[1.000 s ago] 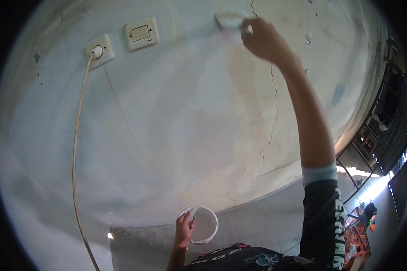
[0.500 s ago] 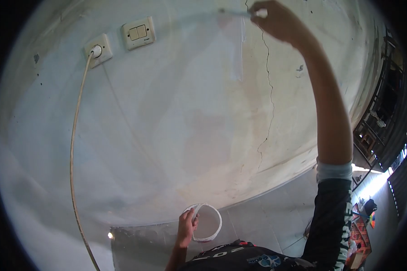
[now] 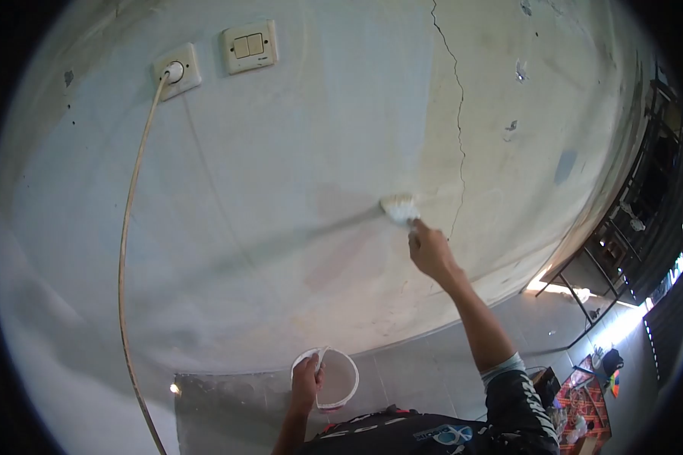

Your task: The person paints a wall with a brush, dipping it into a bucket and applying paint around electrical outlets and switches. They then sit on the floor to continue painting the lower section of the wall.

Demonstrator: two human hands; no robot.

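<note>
My right hand (image 3: 432, 250) is closed round the handle of a brush (image 3: 400, 208), whose wide pale head lies against the wall (image 3: 281, 167) left of a long thin crack (image 3: 461, 114). Low in the view, my left hand (image 3: 306, 381) grips the rim and handle of a round white bucket (image 3: 347, 403). A bluish-white painted patch (image 3: 372, 83) shows on the wall above the brush, beside a yellower area. The bucket's contents cannot be told clearly.
A double switch (image 3: 250, 46) and a socket (image 3: 177, 72) with a plugged-in cable (image 3: 126, 227) are at upper left. Grey floor tiles (image 3: 425, 364) run below the wall. Metal frames (image 3: 584, 303) and a red patterned mat (image 3: 588, 409) with items lie at right.
My right hand has come down from the top of the view with the brush, to the middle of the wall. The view has shifted slightly; my left hand still holds the bucket.
</note>
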